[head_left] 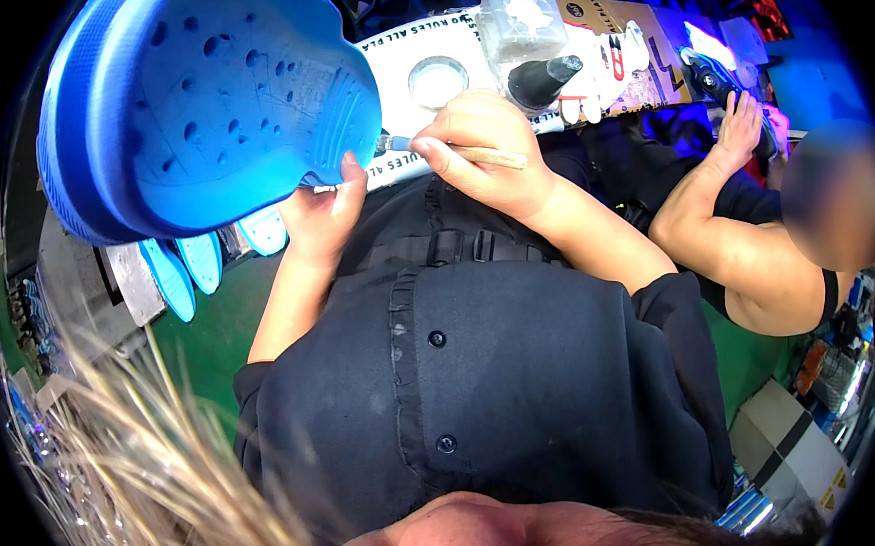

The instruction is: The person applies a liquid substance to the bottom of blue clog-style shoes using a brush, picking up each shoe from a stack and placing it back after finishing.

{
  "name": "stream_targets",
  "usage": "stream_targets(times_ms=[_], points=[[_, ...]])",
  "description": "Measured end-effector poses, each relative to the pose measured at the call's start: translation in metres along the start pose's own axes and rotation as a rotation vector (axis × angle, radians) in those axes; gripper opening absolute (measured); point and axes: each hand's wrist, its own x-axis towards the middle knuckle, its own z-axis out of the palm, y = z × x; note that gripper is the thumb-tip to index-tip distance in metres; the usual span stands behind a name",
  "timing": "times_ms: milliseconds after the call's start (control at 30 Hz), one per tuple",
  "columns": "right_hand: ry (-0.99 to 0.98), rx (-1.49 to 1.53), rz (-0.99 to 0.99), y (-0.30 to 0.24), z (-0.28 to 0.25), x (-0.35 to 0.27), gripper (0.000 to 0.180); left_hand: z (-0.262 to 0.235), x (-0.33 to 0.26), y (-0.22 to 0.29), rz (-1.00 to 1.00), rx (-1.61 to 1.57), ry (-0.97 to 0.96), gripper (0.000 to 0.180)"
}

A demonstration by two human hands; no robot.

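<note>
A large blue foam clog (260, 99), dotted with holes and ribbed near one end, fills the upper left. At its lower right edge is my left hand (323, 209), thumb up against the rim; the other fingers are mostly hidden. My right hand (487, 153) is closed around a brush (496, 158) with a pale wooden handle and a metal ferrule. The brush tip meets the clog's right edge, though contact is hard to make out. Just beyond my right hand sits a round dish (438, 82) with something whitish in it.
On the white printed table cover (403, 52) stand a clear plastic container (523, 25) and a black cone-shaped object (544, 80). White gloves (585, 70) and red-handled snips (618, 58) lie beyond. Light blue soles (200, 261) rest at left. A co-worker (742, 228) handles a dark item at right.
</note>
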Motion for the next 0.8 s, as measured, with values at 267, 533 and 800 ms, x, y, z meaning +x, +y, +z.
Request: stream_targets(times_ms=[267, 533, 800], points=[[0.033, 0.061, 0.047, -0.005, 0.000, 0.001, 0.010, 0.004, -0.002, -0.002, 0.033, -0.027, 0.059, 0.028], [-0.020, 0.033, 0.032, -0.005, 0.000, -0.002, 0.014, -0.007, 0.000, -0.002, 0.094, 0.223, -0.082, 0.032], [0.023, 0.016, 0.027, -0.002, 0.008, 0.001, 0.013, -0.009, -0.001, 0.013, 0.041, 0.409, -0.114, 0.027]])
